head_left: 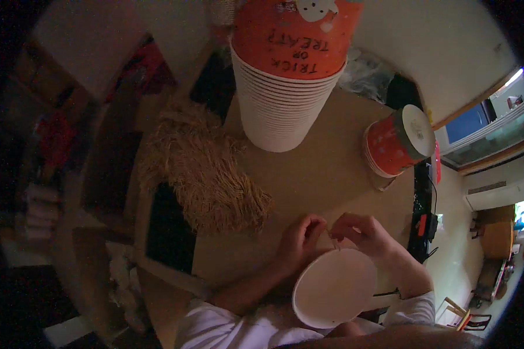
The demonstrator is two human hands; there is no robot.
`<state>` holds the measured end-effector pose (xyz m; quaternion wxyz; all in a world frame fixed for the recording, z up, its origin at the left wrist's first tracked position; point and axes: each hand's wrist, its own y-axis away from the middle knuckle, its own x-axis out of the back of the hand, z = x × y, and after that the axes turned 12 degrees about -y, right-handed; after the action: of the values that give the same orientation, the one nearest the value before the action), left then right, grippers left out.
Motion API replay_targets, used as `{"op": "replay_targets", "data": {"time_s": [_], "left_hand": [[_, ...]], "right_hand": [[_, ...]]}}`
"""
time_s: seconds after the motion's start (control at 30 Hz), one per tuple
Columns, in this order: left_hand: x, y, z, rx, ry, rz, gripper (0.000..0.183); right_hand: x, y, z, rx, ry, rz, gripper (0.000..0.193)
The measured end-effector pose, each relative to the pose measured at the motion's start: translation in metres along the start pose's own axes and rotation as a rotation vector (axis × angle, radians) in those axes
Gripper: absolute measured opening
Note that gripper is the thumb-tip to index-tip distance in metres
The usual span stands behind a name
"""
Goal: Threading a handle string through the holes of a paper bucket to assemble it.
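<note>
A white-lined paper bucket is tilted close against my body, its open mouth facing up toward me. At its far rim, a thin tan cord runs up between my fingertips. My left hand pinches the cord from the left side. From the right, my right hand is also closed on the cord, with its fingers bent just above the rim. Where the cord meets the bucket is too small to make out clearly. Left of my hands lies a large loose bundle of tan cords.
A tall stack of nested orange and white paper buckets stands at the far side of the brown tabletop. A shorter bucket stack sits upside down at the right. Clear plastic wrapping lies behind, and a dark box is at the left.
</note>
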<state>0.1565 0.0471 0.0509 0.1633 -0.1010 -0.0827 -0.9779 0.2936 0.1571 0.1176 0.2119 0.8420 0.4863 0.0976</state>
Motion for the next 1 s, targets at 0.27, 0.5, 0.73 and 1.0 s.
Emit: {"op": "replay_targets", "data": {"time_s": [0.27,0.5,0.73,1.0], "left_hand": [[-0.023,-0.003,-0.03,0.014,0.23,-0.067,0.013],[-0.022,-0.005,-0.025,0.062,0.381,-0.202,0.016],[-0.006,-0.007,-0.033,0.074,0.313,-0.263,0.014],[-0.016,-0.015,-0.042,0.224,0.17,-0.162,0.016]], "right_hand": [[0.005,-0.009,0.034,0.505,0.258,0.168,0.021],[0.009,-0.012,0.044,0.635,0.342,0.19,0.017],[0.01,-0.006,0.046,0.606,0.341,0.167,0.013],[0.01,-0.002,0.04,0.612,0.203,0.046,0.014]]}}
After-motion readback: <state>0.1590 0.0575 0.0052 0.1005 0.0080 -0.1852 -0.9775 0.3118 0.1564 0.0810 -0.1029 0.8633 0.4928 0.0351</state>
